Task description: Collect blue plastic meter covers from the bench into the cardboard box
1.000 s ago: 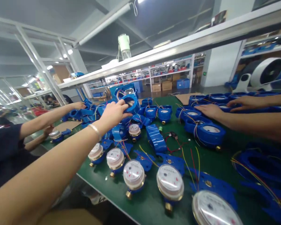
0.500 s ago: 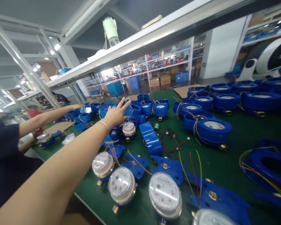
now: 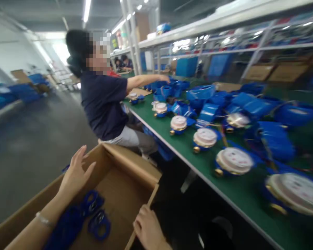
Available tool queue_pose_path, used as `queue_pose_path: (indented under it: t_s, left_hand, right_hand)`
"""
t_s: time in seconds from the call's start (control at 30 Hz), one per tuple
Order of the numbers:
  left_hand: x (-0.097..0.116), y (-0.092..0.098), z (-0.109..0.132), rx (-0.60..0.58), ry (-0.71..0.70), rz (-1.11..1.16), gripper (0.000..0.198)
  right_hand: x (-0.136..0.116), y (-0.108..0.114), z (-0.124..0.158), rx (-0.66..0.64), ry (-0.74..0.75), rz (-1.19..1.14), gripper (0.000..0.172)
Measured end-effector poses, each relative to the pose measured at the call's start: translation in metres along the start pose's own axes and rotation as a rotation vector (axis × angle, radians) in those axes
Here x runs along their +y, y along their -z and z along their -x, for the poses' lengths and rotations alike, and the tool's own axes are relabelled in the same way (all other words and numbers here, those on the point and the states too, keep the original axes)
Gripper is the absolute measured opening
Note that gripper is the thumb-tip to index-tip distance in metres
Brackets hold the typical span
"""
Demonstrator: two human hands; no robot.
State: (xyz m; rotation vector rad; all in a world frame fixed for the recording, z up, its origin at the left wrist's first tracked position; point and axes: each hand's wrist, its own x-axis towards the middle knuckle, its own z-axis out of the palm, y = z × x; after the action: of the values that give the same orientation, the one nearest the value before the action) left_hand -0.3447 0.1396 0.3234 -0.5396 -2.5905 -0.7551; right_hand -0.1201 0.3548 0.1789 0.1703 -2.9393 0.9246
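Where a second ago the left hand point(image 3: 77, 173) stretched far over the tabletop among the blue housings, now hangs above an open cardboard box point(image 3: 125, 163) on the floor, fingers point(image 3: 79, 156) spread and released, grasping nothing. Below and just beside that hand, against the box's left wall: loose blue ring parts point(image 3: 96, 215) with holes through them (blurred, exact kind hard to tell), lying on the box bottom and apart from the palm. At the near right rim of the box, the right hand point(image 3: 147, 227), fingers curled over the cardboard edge, clenched on the rim itself rather than on any part.

View swung leftward and down since the earlier pictures: tabletop point(image 3: 198, 163) now off to the right, its near edge running diagonally up the picture. Along that near edge, a row of water meters point(image 3: 234, 160) with pale dial faces and brass stubs, each apart from the next; further in, a heap of blue covers point(image 3: 208, 111) and coloured wires. Judging from the shift, work turned from the heap on the tabletop to the stock in the box.

Beyond the box's far corner, a seated co-worker point(image 3: 104, 104) in a dark top, one arm out over the far end of the tabletop. Overhead, a shelf point(image 3: 211, 21) spanning the bench.
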Motion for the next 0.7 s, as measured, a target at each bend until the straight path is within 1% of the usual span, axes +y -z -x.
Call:
queue_pose_path:
  t_s: [0.03, 0.07, 0.1, 0.13, 0.17, 0.2, 0.23, 0.27, 0.33, 0.37, 0.43, 0.5, 0.6, 0.7]
  left_hand:
    - [-0.055, 0.01, 0.04, -0.046, 0.237, -0.047, 0.078]
    - [-0.103, 0.021, 0.085, -0.115, 0.465, -0.117, 0.078]
    - [-0.143, 0.031, 0.131, -0.211, 0.662, -0.209, 0.073]
    - [-0.175, 0.04, 0.177, -0.265, 0.809, -0.268, 0.066]
    - [-0.199, 0.046, 0.22, -0.301, 0.921, -0.297, 0.064]
    - [-0.215, 0.049, 0.26, -0.337, 1.014, -0.314, 0.062]
    - [-0.227, 0.049, 0.294, -0.36, 1.09, -0.323, 0.061]
    - [-0.234, 0.047, 0.323, -0.377, 1.155, -0.329, 0.061]
    - [-0.243, 0.035, 0.367, -0.406, 1.264, -0.341, 0.063]
    - [-0.245, 0.026, 0.383, -0.418, 1.31, -0.349, 0.066]
    - [-0.247, 0.007, 0.407, -0.445, 1.361, -0.361, 0.074]
    - [-0.246, -0.016, 0.423, -0.478, 1.349, -0.348, 0.083]
    - [-0.236, -0.053, 0.435, -0.545, 1.326, -0.294, 0.096]
    - [-0.224, -0.083, 0.44, -0.615, 1.389, -0.283, 0.106]
  right_hand:
    - [-0.004, -0.007, 0.0, -0.007, -0.055, -0.022, 0.015]
    - [-0.006, -0.013, -0.001, -0.013, -0.07, -0.033, 0.017]
    - [-0.007, -0.018, -0.002, 0.001, -0.073, -0.024, 0.02]
    - [-0.007, -0.022, -0.004, 0.003, -0.05, -0.016, 0.022]
    - [-0.007, -0.025, -0.005, 0.007, -0.019, -0.006, 0.023]
    - [-0.005, -0.027, -0.007, 0.011, 0.011, 0.002, 0.024]
    - [-0.004, -0.029, -0.008, 0.013, 0.038, 0.01, 0.025]
    - [-0.002, -0.03, -0.008, 0.014, 0.06, 0.019, 0.026]
    - [0.0, -0.031, -0.009, 0.012, 0.085, 0.045, 0.028]
    - [0.0, -0.032, -0.009, 0.011, 0.092, 0.063, 0.029]
    - [0.0, -0.032, -0.009, 0.012, 0.099, 0.101, 0.034]
    - [0.0, -0.032, -0.011, 0.012, 0.102, 0.136, 0.038]
    - [-0.002, -0.033, -0.014, 0.001, 0.114, 0.187, 0.041]
    - [-0.004, -0.034, -0.016, -0.006, 0.141, 0.246, 0.042]
